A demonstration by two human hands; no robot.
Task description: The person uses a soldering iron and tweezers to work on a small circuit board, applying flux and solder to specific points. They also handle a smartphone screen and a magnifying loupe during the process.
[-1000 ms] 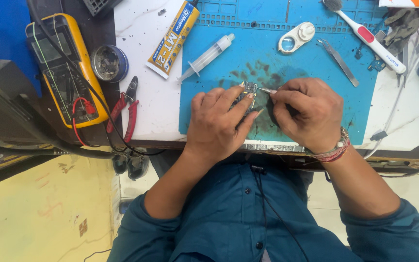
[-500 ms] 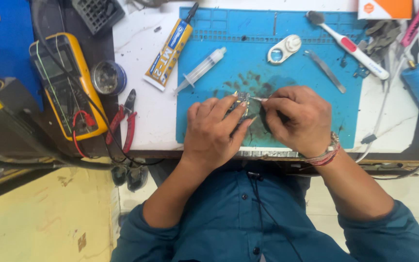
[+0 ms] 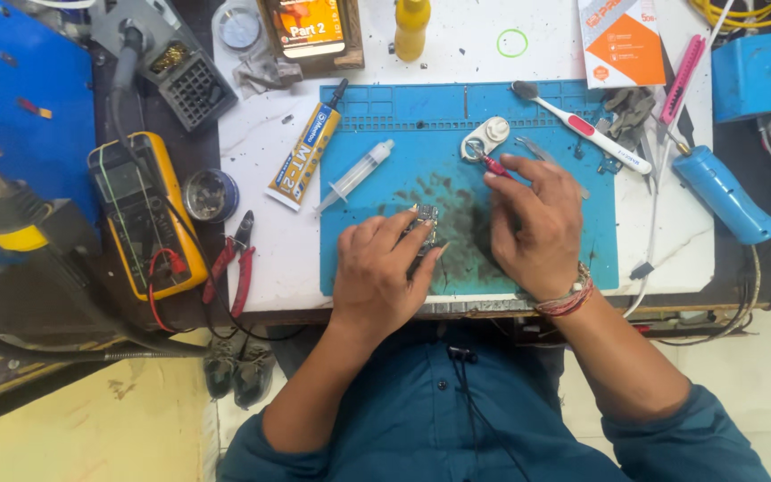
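My bench is a white tabletop [image 3: 287, 268] with a blue work mat [image 3: 377, 259] laid over the middle. On the mat there's a syringe [image 3: 356, 175] and a white-and-red toothbrush [image 3: 582, 125]. A glue tube [image 3: 305, 153] sits half on the mat edge. Red-handled cutters [image 3: 234, 263] lie at the left edge, next to a yellow multimeter [image 3: 145, 214] and a small round tin [image 3: 210, 195].

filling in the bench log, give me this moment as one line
left hand: holds small circuit board on blue mat | right hand: red-handled tool tip at white round container | syringe: lying apart
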